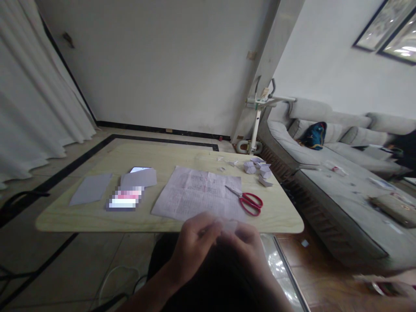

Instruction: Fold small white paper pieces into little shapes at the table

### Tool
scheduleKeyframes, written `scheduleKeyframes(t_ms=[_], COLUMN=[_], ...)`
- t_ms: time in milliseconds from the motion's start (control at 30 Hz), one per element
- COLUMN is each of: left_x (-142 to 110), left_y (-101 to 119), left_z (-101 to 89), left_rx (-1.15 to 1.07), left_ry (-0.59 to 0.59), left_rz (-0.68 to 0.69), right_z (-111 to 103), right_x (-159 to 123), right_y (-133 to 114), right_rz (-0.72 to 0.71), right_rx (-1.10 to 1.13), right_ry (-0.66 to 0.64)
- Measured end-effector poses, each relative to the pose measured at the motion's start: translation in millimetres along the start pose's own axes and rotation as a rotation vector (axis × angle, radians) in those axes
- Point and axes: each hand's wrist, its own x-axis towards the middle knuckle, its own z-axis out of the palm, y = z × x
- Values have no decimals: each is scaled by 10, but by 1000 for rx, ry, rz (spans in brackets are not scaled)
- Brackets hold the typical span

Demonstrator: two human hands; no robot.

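Note:
My left hand (198, 242) and my right hand (245, 242) meet at the near edge of the table, fingers closed together on a small piece of white paper (230, 225). Its exact shape is blurred and partly covered by the fingers. Just beyond the hands lies a large creased sheet of paper (195, 197) with faint writing on it. Scissors with red handles (250, 203) rest partly on that sheet, their blades pointing to the far left. Several folded paper pieces (258, 168) sit at the table's right side.
On the left of the wooden table (276, 219) are a blank paper sheet (91, 189), another paper piece (139, 177) over a phone, and a lit screen (125, 199). Small paper scraps (232, 163) lie near the far edge. A grey sofa (341, 186) stands to the right.

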Motion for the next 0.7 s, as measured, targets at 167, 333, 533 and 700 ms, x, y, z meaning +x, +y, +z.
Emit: scheduleKeyframes(t_ms=[167, 333, 533, 700], left_x=[12, 24, 57, 77], left_y=[-55, -137, -186, -219], left_z=[-8, -26, -21, 4], left_rx=[-34, -67, -2, -3], left_ry=[44, 100, -67, 29], left_rz=[-27, -62, -125, -193], right_z=[10, 18, -46, -73], right_x=[-7, -13, -5, 23], right_y=[-35, -45, -12, 98], right_rz=[29, 71, 50, 45], right_rx=[-74, -151, -180, -225], right_ry=[13, 47, 64, 235])
